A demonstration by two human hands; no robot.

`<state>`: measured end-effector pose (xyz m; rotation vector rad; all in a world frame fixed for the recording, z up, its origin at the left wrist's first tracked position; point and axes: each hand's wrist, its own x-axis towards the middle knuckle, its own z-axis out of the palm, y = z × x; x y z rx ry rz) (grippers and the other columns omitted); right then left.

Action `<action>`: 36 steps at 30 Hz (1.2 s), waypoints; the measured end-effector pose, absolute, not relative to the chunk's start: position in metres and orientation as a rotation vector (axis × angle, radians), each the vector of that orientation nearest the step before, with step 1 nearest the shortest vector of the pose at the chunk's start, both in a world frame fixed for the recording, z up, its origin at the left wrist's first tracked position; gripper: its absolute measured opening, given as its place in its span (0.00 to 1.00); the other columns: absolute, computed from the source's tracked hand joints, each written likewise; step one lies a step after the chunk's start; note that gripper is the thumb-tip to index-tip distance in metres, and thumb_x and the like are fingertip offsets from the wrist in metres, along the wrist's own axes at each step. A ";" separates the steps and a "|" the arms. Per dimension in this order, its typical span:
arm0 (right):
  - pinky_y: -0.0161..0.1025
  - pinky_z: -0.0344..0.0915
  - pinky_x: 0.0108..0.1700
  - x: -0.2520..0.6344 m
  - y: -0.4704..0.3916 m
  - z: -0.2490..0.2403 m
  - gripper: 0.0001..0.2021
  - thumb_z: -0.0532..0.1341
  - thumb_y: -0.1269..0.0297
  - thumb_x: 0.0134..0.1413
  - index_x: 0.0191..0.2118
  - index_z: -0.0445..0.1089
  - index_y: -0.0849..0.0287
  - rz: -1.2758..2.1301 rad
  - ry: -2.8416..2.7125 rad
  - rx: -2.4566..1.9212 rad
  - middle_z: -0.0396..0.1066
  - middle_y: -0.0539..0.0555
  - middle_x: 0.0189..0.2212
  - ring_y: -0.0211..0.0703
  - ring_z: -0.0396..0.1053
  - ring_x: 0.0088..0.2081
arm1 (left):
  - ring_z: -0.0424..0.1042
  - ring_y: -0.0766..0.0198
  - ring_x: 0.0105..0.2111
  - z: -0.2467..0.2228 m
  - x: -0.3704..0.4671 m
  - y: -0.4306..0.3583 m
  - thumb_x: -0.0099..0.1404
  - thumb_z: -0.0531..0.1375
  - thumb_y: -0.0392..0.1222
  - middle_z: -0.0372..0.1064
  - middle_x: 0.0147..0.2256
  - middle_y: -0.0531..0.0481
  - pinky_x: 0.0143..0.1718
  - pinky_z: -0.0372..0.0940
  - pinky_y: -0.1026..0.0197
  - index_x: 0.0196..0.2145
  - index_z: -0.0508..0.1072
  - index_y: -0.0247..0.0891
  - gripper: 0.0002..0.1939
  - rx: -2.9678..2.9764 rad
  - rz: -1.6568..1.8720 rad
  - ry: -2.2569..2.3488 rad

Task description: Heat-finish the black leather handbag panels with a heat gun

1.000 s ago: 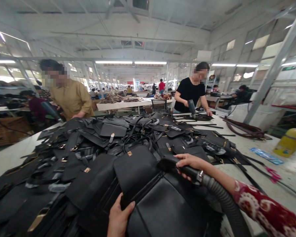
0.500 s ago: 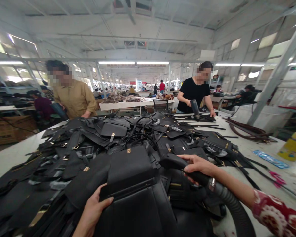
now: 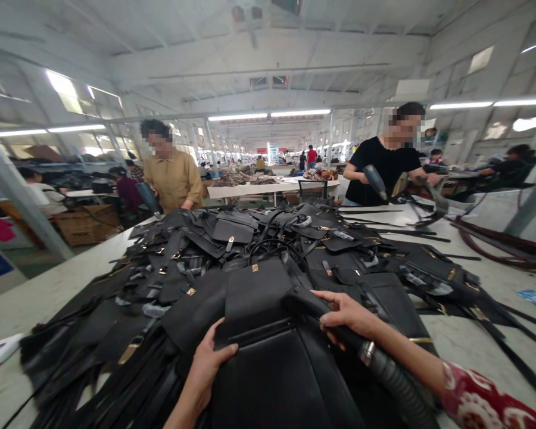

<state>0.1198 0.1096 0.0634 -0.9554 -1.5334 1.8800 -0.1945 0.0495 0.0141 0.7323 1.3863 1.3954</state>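
Observation:
A black leather handbag (image 3: 272, 375) lies in front of me, its flap (image 3: 256, 292) turned up away from me, with a gold clasp at the far edge. My left hand (image 3: 209, 360) grips the bag's left edge, thumb on top and fingers partly hidden behind. My right hand (image 3: 351, 319) is closed round a black hose nozzle (image 3: 310, 307). The nozzle's tip is over the right side of the flap, near the seam; I cannot tell whether it touches. A metal clamp (image 3: 367, 353) joins the nozzle to a ribbed black hose (image 3: 402, 387).
A heap of black bags (image 3: 196, 262) with straps and gold fittings covers the table (image 3: 9, 316) beyond my hands. Across it stand a person in tan (image 3: 172, 179) and a person in black (image 3: 382, 167) holding a heat gun (image 3: 375, 180). Brown cords (image 3: 495, 244) lie at right.
My view has turned left. The nozzle has moved left, closer over the flap and seam. The person in black has raised the heat gun and moved the other hand up and outward.

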 end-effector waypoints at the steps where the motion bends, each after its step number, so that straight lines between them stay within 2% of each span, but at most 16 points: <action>1: 0.27 0.59 0.14 0.122 0.103 0.066 0.39 0.60 0.69 0.39 0.59 0.43 0.54 1.870 -1.535 -0.958 0.69 0.48 0.24 0.36 0.67 0.18 | 0.73 0.54 0.33 0.013 -0.194 0.046 0.35 0.67 0.35 0.74 0.34 0.47 0.37 0.65 0.53 0.47 0.64 0.39 0.37 0.688 1.410 1.326; 6: 0.30 0.62 0.15 0.149 0.079 0.061 0.40 0.59 0.69 0.40 0.60 0.39 0.56 1.986 -1.523 -1.053 0.70 0.50 0.25 0.38 0.67 0.17 | 0.73 0.52 0.34 0.007 -0.191 0.031 0.38 0.66 0.34 0.74 0.33 0.44 0.37 0.66 0.54 0.38 0.71 0.34 0.25 0.662 1.381 1.183; 9: 0.30 0.63 0.14 0.149 0.078 0.054 0.41 0.58 0.70 0.40 0.61 0.36 0.58 2.020 -1.492 -1.049 0.70 0.50 0.25 0.38 0.67 0.17 | 0.73 0.52 0.33 0.006 -0.187 0.028 0.39 0.65 0.32 0.74 0.31 0.45 0.37 0.66 0.52 0.38 0.72 0.34 0.23 0.677 1.364 1.205; 13: 0.29 0.62 0.14 0.114 0.080 0.062 0.40 0.59 0.72 0.39 0.60 0.42 0.55 1.994 -1.587 -0.928 0.70 0.49 0.24 0.35 0.65 0.15 | 0.73 0.54 0.32 0.007 -0.177 0.027 0.41 0.64 0.32 0.75 0.31 0.45 0.38 0.65 0.54 0.37 0.73 0.34 0.21 0.715 1.404 1.189; 16: 0.28 0.62 0.14 0.078 0.077 0.074 0.39 0.62 0.73 0.36 0.58 0.49 0.53 2.070 -1.667 -0.805 0.70 0.50 0.28 0.33 0.66 0.16 | 0.73 0.53 0.33 0.006 -0.170 0.025 0.41 0.64 0.34 0.74 0.32 0.45 0.36 0.66 0.54 0.38 0.72 0.35 0.22 0.697 1.444 1.180; 21: 0.24 0.58 0.13 0.035 0.072 0.080 0.35 0.63 0.73 0.35 0.54 0.56 0.51 2.143 -1.742 -0.715 0.68 0.47 0.23 0.31 0.64 0.14 | 0.72 0.48 0.33 -0.001 -0.162 0.019 0.38 0.66 0.37 0.74 0.31 0.44 0.34 0.67 0.51 0.40 0.72 0.35 0.27 0.619 1.477 1.134; 25: 0.24 0.56 0.13 0.015 0.075 0.079 0.37 0.65 0.72 0.32 0.54 0.57 0.52 2.132 -1.721 -0.729 0.68 0.48 0.24 0.32 0.64 0.14 | 0.72 0.49 0.36 0.004 -0.160 0.015 0.42 0.65 0.34 0.74 0.33 0.45 0.38 0.66 0.51 0.44 0.69 0.35 0.28 0.564 1.461 1.094; 30: 0.26 0.57 0.13 0.013 0.076 0.087 0.39 0.64 0.70 0.35 0.57 0.50 0.58 2.042 -1.567 -0.692 0.67 0.46 0.19 0.34 0.65 0.14 | 0.69 0.51 0.42 0.010 -0.160 0.015 0.42 0.65 0.31 0.70 0.44 0.47 0.41 0.65 0.54 0.53 0.59 0.45 0.40 0.492 1.562 1.020; 32: 0.27 0.58 0.13 0.020 0.072 0.088 0.39 0.63 0.70 0.36 0.57 0.49 0.57 2.031 -1.545 -0.694 0.68 0.46 0.19 0.35 0.65 0.14 | 0.69 0.51 0.43 0.004 -0.163 0.017 0.42 0.66 0.32 0.68 0.46 0.47 0.43 0.65 0.54 0.51 0.62 0.44 0.38 0.456 1.575 1.033; 36: 0.26 0.58 0.12 0.021 0.062 0.081 0.37 0.64 0.72 0.33 0.55 0.54 0.56 2.128 -1.555 -0.708 0.68 0.47 0.22 0.35 0.66 0.14 | 0.68 0.52 0.44 -0.009 -0.166 0.016 0.42 0.65 0.32 0.70 0.45 0.47 0.45 0.64 0.55 0.45 0.69 0.40 0.29 0.435 1.572 1.084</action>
